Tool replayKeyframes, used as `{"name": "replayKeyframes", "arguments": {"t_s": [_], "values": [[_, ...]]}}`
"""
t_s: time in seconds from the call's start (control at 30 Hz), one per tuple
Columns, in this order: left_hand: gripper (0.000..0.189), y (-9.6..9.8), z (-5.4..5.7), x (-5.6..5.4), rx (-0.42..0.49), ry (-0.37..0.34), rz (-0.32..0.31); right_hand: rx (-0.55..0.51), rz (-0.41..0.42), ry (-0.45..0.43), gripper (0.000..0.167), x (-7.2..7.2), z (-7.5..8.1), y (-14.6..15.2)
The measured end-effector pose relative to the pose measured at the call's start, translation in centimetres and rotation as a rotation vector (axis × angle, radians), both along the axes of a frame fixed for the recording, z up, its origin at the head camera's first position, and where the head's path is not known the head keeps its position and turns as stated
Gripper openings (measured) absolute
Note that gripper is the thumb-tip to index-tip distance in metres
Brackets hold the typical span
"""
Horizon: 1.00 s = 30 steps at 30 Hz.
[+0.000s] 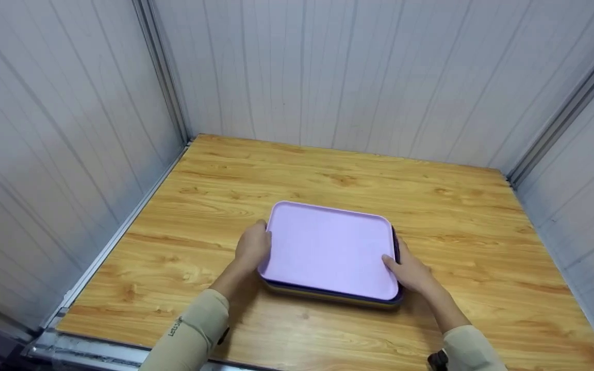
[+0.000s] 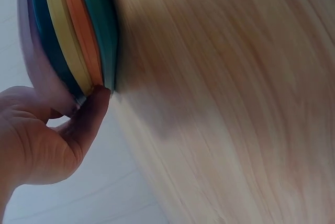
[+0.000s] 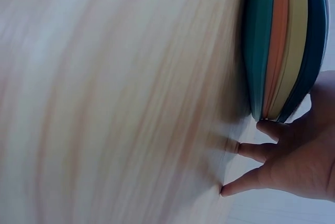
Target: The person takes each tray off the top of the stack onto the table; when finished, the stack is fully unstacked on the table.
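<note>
A stack of rectangular trays lies between my two hands, with a lilac tray point(image 1: 330, 250) on top. Beneath it, the left wrist view shows a dark blue tray point(image 2: 44, 25), a yellow tray point(image 2: 64, 35), an orange tray point(image 2: 84, 30) and a green tray point(image 2: 103, 28) at the bottom. My left hand point(image 1: 253, 247) grips the stack's left end, thumb at the lilac rim and fingers against the lower edges. At the right end, my right hand point(image 1: 411, 270) holds the stack with its thumb over the lilac rim. Its other fingers point(image 3: 243, 181) spread out, some tips at the table.
The stack sits on a wood-patterned table point(image 1: 214, 196). Pale panelled walls rise behind the table point(image 1: 323, 72), on the left point(image 1: 60, 118) and on the right point(image 1: 586, 206). A metal rail point(image 1: 91, 350) runs along the front left edge.
</note>
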<state>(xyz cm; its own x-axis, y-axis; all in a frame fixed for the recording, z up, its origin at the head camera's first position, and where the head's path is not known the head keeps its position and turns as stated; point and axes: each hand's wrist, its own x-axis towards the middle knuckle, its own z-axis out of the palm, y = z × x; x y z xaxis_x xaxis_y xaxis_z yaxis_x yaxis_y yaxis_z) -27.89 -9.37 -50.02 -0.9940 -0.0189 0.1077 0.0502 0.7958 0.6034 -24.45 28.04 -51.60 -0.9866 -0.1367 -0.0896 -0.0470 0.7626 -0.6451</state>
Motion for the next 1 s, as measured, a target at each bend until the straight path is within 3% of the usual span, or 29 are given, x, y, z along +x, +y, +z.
{"name": "replayKeyframes", "arguments": {"t_s": [0.2, 0.37, 0.6, 1.0], "values": [[0.016, -0.6, 0.0, 0.0, 0.028, -0.04, 0.024, -0.009, 0.02, 0.022, 0.075, 0.1, -0.2, 0.1], [0.016, -1.1, 0.0, -0.1, 0.049, -0.057, 0.036, 0.036, -0.01, 0.004, 0.078, 0.1, -0.2, 0.3], [0.016, -2.0, 0.3, -0.2, 0.068, -0.08, 0.047, 0.082, -0.015, 0.019, 0.063, 0.2, -0.4, 0.6], [0.02, -5.1, 0.4, -0.4, 0.156, -0.075, 0.101, 0.084, -0.023, 0.011, 0.063, 0.1, -0.3, 0.7]]}}
